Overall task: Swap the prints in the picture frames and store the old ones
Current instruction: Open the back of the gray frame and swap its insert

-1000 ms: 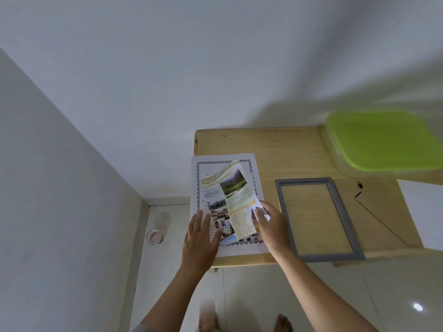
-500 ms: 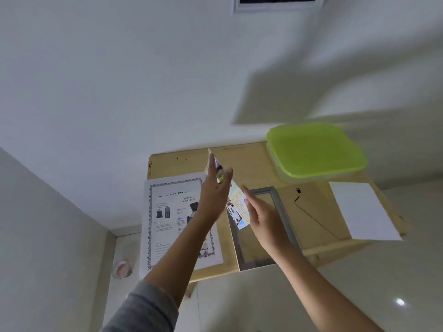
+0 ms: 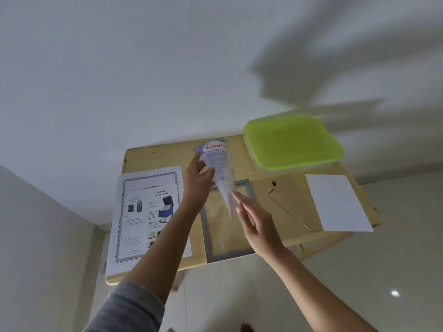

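Note:
My left hand point(image 3: 197, 185) pinches a small printed leaflet point(image 3: 219, 165) near its top and holds it lifted and tilted above the table. Straight fingers of my right hand point(image 3: 257, 224) touch the leaflet's lower tip. Beneath them lies a grey picture frame point(image 3: 205, 238) flat on the wooden table point(image 3: 155, 155), with no print in it. The frame's brown backing board point(image 3: 287, 202), with its stand leg, lies to the right of the frame. A larger bordered sheet point(image 3: 143, 212) showing a travel shoe bag lies on the table's left side.
A clear box with a green lid point(image 3: 292, 142) stands at the back right corner. A blank white sheet point(image 3: 335, 202) lies at the right edge and overhangs it. A wall runs behind the table, and tiled floor point(image 3: 359, 283) lies in front.
The leaflet lay on the bordered sheet under both hands. It has been lifted, turned over and carried right, above the frame. My view has shifted right and up.

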`<state>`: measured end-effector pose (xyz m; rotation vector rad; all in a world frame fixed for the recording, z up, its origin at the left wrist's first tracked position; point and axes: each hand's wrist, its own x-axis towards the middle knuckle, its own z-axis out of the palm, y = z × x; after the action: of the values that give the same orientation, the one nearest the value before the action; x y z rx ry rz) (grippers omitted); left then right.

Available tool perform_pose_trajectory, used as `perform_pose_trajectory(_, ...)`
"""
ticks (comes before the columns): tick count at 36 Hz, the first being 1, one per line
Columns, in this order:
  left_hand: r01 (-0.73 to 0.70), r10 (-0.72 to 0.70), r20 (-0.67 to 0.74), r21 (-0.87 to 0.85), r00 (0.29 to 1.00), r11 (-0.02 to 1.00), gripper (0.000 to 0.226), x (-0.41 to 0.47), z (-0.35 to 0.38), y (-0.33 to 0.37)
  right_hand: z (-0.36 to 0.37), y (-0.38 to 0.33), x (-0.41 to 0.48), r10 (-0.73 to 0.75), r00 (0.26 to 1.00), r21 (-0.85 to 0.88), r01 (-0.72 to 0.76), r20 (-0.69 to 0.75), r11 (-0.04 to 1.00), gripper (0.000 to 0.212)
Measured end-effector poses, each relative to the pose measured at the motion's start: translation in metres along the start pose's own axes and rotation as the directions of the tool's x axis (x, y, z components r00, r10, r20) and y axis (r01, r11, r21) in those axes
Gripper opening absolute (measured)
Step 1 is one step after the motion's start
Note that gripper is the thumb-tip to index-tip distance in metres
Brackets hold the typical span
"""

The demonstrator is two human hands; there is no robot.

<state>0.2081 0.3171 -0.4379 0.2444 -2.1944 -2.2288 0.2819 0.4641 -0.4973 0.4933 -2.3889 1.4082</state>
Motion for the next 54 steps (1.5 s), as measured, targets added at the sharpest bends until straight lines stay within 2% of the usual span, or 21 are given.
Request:
perform_pose_trajectory(3, 0.051, -0.044, 0.081, -0.09, 0.996, 0.995, 0.049, -0.003, -0.009, -0.004, 0.005, 0.012, -0.001, 0.171, 0.984, 0.097, -0.166, -0.054, 0.981, 0.034)
perform_pose_trajectory(5, 0.102, -0.081, 0.132, -0.161, 0.988, 0.982, 0.046, -0.006, -0.014, -0.009, 0.007, 0.021, 0.002, 0.337, 0.94, 0.206, -0.32, -0.054, 0.925, 0.038)
perform_pose_trajectory(8, 0.211, -0.16, 0.2, -0.266, 0.967, 0.941, 0.044, -0.012, -0.019, -0.02, 0.006, 0.033, 0.01, 0.581, 0.813, 0.409, -0.546, 0.048, 0.731, 0.047)
perform_pose_trajectory(12, 0.278, -0.219, 0.226, -0.28, 0.949, 0.919, 0.037, -0.02, -0.023, -0.042, -0.001, 0.054, 0.015, 0.702, 0.679, 0.594, -0.661, 0.213, 0.459, 0.071)
perform_pose_trajectory(13, 0.282, -0.233, 0.201, -0.269, 0.951, 0.921, 0.036, -0.021, -0.024, -0.048, -0.003, 0.058, 0.013, 0.715, 0.662, 0.608, -0.669, 0.225, 0.428, 0.067)
perform_pose_trajectory(14, 0.281, -0.245, 0.166, -0.25, 0.955, 0.926, 0.036, -0.023, -0.024, -0.055, -0.005, 0.059, 0.011, 0.722, 0.655, 0.59, -0.68, 0.223, 0.435, 0.056)
perform_pose_trajectory(16, 0.264, -0.256, 0.071, -0.147, 0.964, 0.953, 0.035, -0.024, -0.024, -0.069, -0.009, 0.062, 0.007, 0.73, 0.656, 0.472, -0.714, 0.192, 0.518, 0.035)
perform_pose_trajectory(19, 0.248, -0.246, -0.031, 0.059, 0.969, 0.967, 0.035, -0.025, -0.021, -0.092, -0.014, 0.068, -0.001, 0.688, 0.709, 0.273, -0.7, 0.154, 0.66, 0.034)
perform_pose_trajectory(25, 0.165, -0.153, -0.062, 0.409, 0.986, 0.898, 0.038, -0.026, -0.009, -0.124, -0.012, 0.08, -0.009, 0.618, 0.771, -0.052, -0.618, 0.157, 0.784, 0.036)
perform_pose_trajectory(31, 0.091, -0.063, -0.067, 0.601, 0.996, 0.794, 0.038, -0.03, -0.001, -0.135, -0.01, 0.091, -0.007, 0.595, 0.779, -0.305, -0.528, 0.198, 0.793, 0.042)
perform_pose_trajectory(34, 0.078, 0.0, -0.114, 0.679, 0.994, 0.73, 0.035, -0.034, -0.001, -0.141, -0.011, 0.087, -0.01, 0.531, 0.823, -0.479, -0.389, 0.203, 0.787, 0.05)
perform_pose_trajectory(37, 0.116, -0.027, -0.141, 0.673, 0.99, 0.731, 0.043, -0.038, -0.003, -0.149, -0.006, 0.078, -0.019, 0.387, 0.876, -0.464, -0.225, 0.289, 0.857, 0.049)
perform_pose_trajectory(41, 0.109, -0.026, -0.13, 0.685, 0.991, 0.72, 0.047, -0.043, -0.004, -0.154, 0.011, 0.074, -0.032, 0.305, 0.839, -0.486, -0.056, 0.451, 0.872, 0.047)
perform_pose_trajectory(54, 0.147, -0.037, -0.173, 0.688, 0.984, 0.71, 0.047, -0.035, -0.002, -0.155, 0.017, 0.082, -0.006, 0.305, 0.838, -0.534, -0.02, 0.452, 0.845, 0.045)
